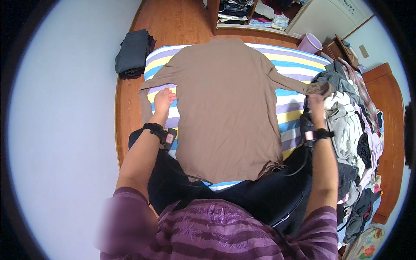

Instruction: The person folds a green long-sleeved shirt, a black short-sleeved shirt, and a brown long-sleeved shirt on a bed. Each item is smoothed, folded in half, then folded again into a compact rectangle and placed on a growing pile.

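A brown long-sleeved shirt (227,107) lies spread out on the striped bed sheet (292,70), its collar end away from me and its hem by my lap. My left hand (164,98) is over the sheet beside the shirt's left edge, below the left sleeve, with nothing seen in it and its fingers somewhat apart. At the bunched cuff of the right sleeve (318,89) is my right hand (316,105), blurred; whether its fingers grip the cloth is not plain. The end of the left sleeve hangs over the bed's edge.
A large heap of mixed clothes (344,130) covers the bed's right side by the wooden headboard (383,136). Folded dark clothes (131,53) are stacked at the far left. Beyond the bed stand a purple bin (310,44) and an open wardrobe (253,27) holding clothes.
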{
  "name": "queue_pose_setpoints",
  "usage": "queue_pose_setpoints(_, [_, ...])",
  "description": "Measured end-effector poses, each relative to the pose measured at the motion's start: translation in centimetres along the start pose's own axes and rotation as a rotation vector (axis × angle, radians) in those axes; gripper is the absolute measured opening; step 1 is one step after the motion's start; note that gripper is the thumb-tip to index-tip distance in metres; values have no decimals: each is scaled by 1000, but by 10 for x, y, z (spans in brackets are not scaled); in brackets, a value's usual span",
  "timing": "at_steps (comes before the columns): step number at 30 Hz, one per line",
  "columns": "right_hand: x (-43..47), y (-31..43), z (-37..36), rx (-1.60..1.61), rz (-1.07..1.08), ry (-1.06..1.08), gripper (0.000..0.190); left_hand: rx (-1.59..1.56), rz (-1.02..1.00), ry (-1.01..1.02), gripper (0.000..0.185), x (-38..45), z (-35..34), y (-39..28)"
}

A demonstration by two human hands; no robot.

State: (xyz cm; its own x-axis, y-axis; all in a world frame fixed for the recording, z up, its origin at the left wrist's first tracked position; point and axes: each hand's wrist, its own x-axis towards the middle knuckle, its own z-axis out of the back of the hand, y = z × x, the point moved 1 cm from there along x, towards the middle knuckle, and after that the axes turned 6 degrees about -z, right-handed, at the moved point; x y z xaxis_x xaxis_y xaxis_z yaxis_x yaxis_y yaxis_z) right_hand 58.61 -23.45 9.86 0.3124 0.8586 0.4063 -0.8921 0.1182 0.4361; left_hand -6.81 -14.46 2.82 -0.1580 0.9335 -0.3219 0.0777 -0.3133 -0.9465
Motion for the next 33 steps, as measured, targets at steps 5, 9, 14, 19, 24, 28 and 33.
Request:
queue_pose_setpoints(5, [-47,88,-138,724,-850,392,50,-178,35,-55,33,20,-20,-7])
queue_pose_setpoints(9, [-25,115,-159,536,-815,254,52,97,-245,-323,36,39,-50,3])
queue_pose_setpoints(14, [-36,82,-146,12,-563,1,34,891,-595,-606,34,35,-35,7])
queue_pose_setpoints(19, [-39,105,-140,-118,-549,-58,35,1084,-479,-571,36,35,-20,-4])
queue_pose_setpoints(24, [-41,101,-138,-133,-512,-19,41,1090,-413,-489,39,27,-23,-6])
queue_pose_setpoints(28, [-51,97,-123,166,-581,166,52,666,-376,-302,49,-2,-17,0])
queue_pose_setpoints(33, [-105,109,-105,701,-809,539,50,474,-283,-104,50,-52,-16,37])
